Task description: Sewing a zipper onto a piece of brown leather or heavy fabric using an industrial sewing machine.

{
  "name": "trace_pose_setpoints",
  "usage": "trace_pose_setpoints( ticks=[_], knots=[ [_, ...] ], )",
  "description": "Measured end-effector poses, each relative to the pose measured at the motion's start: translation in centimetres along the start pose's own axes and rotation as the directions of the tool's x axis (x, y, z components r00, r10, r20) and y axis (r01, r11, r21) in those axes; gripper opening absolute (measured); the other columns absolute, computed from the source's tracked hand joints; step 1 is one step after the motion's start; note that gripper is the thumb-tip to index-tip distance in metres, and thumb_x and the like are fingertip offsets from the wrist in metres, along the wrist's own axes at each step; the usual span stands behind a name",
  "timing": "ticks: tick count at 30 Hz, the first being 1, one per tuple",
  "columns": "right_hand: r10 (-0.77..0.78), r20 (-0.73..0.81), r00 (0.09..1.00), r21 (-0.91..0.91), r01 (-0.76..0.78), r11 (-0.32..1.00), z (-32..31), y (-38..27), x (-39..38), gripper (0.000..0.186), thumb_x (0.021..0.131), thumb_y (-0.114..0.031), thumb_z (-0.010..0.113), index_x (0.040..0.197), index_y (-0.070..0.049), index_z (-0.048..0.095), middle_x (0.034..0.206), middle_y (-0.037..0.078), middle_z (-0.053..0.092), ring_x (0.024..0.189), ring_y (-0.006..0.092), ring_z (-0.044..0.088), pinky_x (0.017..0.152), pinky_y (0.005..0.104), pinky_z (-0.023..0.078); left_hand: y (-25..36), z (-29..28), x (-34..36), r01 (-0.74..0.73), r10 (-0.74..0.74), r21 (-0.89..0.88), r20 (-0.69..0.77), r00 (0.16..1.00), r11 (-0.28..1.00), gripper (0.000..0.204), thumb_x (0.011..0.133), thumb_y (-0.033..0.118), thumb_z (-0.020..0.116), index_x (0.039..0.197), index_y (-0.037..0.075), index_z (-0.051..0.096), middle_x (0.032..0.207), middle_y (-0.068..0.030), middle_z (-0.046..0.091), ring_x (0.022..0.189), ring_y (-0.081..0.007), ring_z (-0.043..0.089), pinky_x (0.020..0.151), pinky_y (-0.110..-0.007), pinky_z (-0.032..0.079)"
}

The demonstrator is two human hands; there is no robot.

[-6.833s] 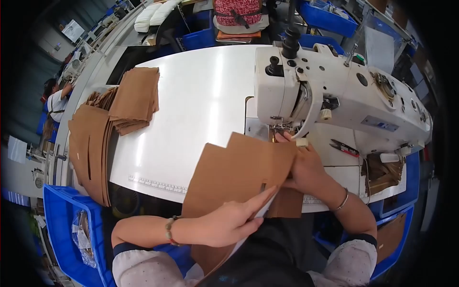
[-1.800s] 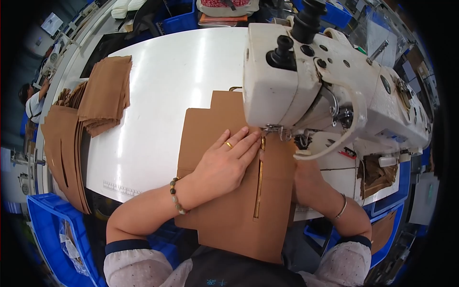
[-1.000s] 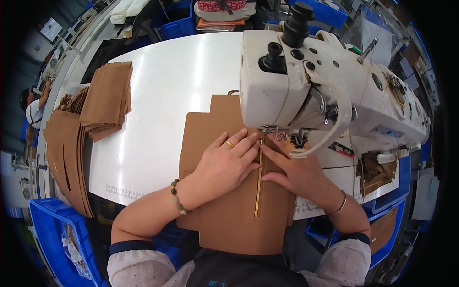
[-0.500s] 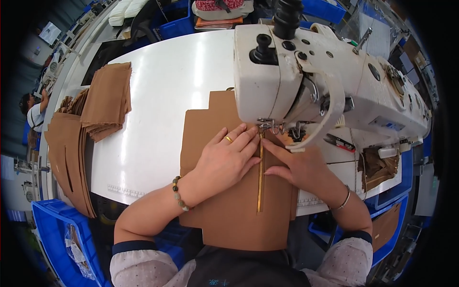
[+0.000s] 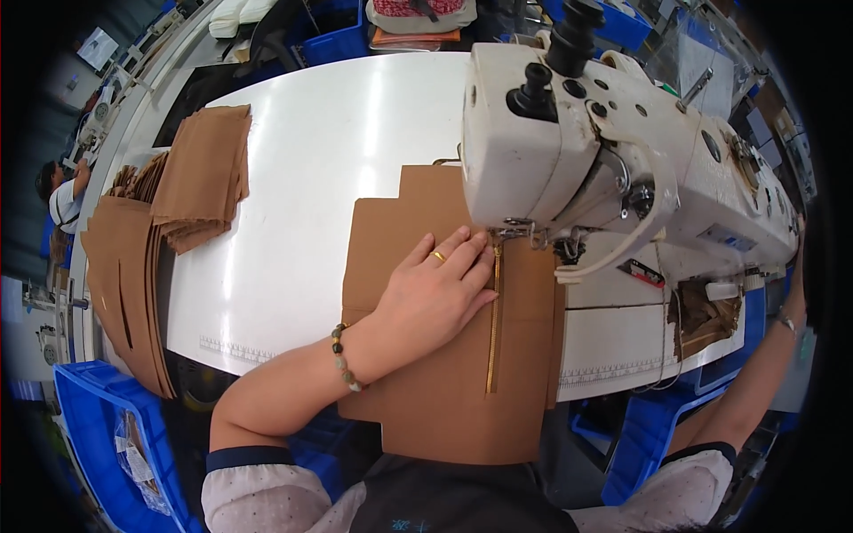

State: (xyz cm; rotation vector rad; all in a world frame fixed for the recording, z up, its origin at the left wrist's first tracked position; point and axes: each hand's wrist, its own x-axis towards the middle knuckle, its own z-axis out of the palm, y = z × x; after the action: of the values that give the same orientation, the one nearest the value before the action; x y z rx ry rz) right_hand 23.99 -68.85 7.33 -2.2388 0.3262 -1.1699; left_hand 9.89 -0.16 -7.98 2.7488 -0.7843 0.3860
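- I've got the left hand (image 5: 433, 298) flat on the brown panel (image 5: 435, 395), pressing, not grasping anything
- panel's on the white table (image 5: 293, 222), partly under the machine (image 5: 515, 142) head, gold zip (image 5: 494, 342) just right of those fingertips
- right hand (image 5: 797, 280) is way over by the machine's far end, dim at my view's edge, can't tell its grip
- brown stacks (image 5: 129, 293) sit far left
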Motion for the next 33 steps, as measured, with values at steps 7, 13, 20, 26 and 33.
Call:
trace_pose_setpoints(
  ticks=[7, 13, 20, 26, 33],
  knots=[
    [0.441, 0.192, 0.877, 0.562, -0.467, 0.683, -0.5, 9.7, -0.1, 0.039, 0.105, -0.028, 0.064, 0.130, 0.002, 0.066, 0.128, 0.011, 0.069, 0.116, 0.0244, 0.065, 0.100, 0.0368, 0.050, 0.1, 0.4, 0.0, 0.000, 0.000, 0.013, -0.011, 1.000, 1.000, 0.045, 0.096, 0.034, 0.070, 0.131, 0.005, 0.066, 0.137, -0.0115, 0.063, 0.135, -0.0295, 0.056, 0.108, -0.050, 0.050],
    [0.438, 0.150, 0.886, 0.710, -0.405, 0.576, 0.8, 12.3, -2.9, 0.047, 0.106, -0.032, 0.062, 0.139, 0.001, 0.059, 0.137, 0.012, 0.065, 0.125, 0.0245, 0.062, 0.107, 0.0389, 0.048, 0.1, 0.3, 0.0, 0.003, -0.003, 0.004, -0.004, 1.000, 1.000, 0.046, 0.096, 0.033, 0.070, 0.131, 0.004, 0.066, 0.136, -0.0118, 0.063, 0.136, -0.0296, 0.056, 0.108, -0.051, 0.050],
    [0.390, 0.037, 0.920, 0.535, -0.349, 0.770, 0.6, 8.6, -6.9, 0.049, 0.109, -0.032, 0.056, 0.143, 0.002, 0.055, 0.137, 0.013, 0.065, 0.122, 0.0240, 0.063, 0.107, 0.0384, 0.049, 0.2, 0.3, 0.1, 0.005, -0.005, 0.016, -0.004, 1.000, 1.000, 0.046, 0.097, 0.034, 0.069, 0.131, 0.004, 0.066, 0.135, -0.0119, 0.063, 0.136, -0.0297, 0.056, 0.108, -0.051, 0.050],
    [-0.346, -0.390, 0.853, 0.000, 0.376, 0.927, 2.5, -7.8, -18.6, 0.031, 0.107, -0.019, 0.057, 0.128, 0.004, 0.062, 0.124, 0.017, 0.068, 0.112, 0.0254, 0.066, 0.101, 0.0366, 0.050, 0.4, 0.3, 0.1, 0.004, -0.004, 0.032, -0.010, 1.000, 0.999, 0.041, 0.097, 0.033, 0.068, 0.127, 0.004, 0.066, 0.135, -0.0123, 0.063, 0.136, -0.0300, 0.056, 0.108, -0.051, 0.050],
    [-0.744, 0.348, 0.570, 0.315, 0.677, 0.665, 9.8, -23.1, -31.5, 0.014, 0.086, -0.002, 0.072, 0.099, -0.001, 0.068, 0.097, 0.018, 0.069, 0.088, 0.0361, 0.063, 0.083, 0.0451, 0.051, 0.1, 0.1, 0.4, -0.009, 0.009, 0.021, 0.037, 0.999, 1.000, 0.046, 0.100, 0.034, 0.064, 0.131, 0.000, 0.065, 0.140, -0.0164, 0.062, 0.135, -0.0316, 0.056, 0.107, -0.052, 0.050]
  ],
)
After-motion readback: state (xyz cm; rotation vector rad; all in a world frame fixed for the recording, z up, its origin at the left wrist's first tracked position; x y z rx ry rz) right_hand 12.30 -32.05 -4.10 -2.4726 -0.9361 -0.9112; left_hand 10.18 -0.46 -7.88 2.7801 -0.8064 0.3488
